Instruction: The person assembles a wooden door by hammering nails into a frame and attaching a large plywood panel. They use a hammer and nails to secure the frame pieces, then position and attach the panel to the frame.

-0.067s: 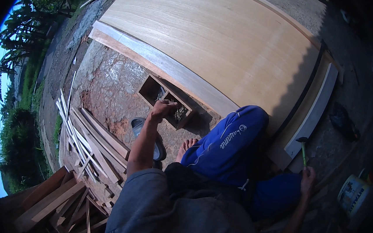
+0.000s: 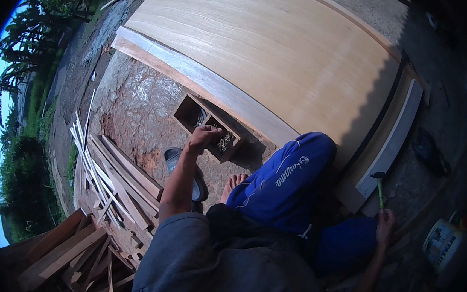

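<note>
My left hand (image 2: 206, 136) hovers over a wooden box (image 2: 185, 121) on the ground, its fingers pinched together. Whatever they hold, if anything, is too small to make out. A divider splits the box, and small nails (image 2: 225, 141) lie in the compartment beside my fingers. On the right, my right hand (image 2: 385, 226) is closed around the green handle of a hammer (image 2: 380, 193), its dark head pointing away from me. That head is close to the pale strip (image 2: 392, 145) at the end of a large wooden panel (image 2: 273, 56).
Long thin wood strips (image 2: 111, 183) lie at left, above a pile of offcuts (image 2: 71, 257). A dark sandal (image 2: 199, 189) sits by my bare foot. A white bucket (image 2: 438, 245) stands at right; a dark bundle (image 2: 431, 153) lies beyond it.
My left hand has shifted very slightly over the nail compartment. The right hand and the hammer have stayed in place.
</note>
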The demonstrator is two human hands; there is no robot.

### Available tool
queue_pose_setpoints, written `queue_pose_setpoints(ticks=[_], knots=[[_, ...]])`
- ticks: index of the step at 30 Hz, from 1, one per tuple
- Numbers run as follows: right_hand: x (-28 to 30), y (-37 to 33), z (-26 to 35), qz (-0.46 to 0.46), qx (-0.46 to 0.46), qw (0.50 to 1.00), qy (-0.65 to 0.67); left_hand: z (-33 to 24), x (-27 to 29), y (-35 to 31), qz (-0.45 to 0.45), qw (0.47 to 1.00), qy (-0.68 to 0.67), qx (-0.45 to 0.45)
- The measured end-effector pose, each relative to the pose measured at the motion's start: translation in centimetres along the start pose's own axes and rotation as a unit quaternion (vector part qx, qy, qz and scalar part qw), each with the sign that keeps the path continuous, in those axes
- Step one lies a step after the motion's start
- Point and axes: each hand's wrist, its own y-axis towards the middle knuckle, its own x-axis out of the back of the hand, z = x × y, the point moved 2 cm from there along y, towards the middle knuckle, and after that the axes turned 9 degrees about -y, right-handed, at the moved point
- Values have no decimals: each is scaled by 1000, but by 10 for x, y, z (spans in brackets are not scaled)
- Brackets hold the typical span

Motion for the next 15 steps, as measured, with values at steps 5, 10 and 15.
queue_pose_setpoints(ticks=[5,10,15], knots=[[7,-7,12,-2,-6,1000,-12,-1,-8,-11,54,998,-35,2],[5,-6,13,-2,-16,1000,0,-10,-18,-14,29,995,-96,-15],[6,-6,20,15,-7,1000,-1,-4,7,-19,89,988,-58,-114]])
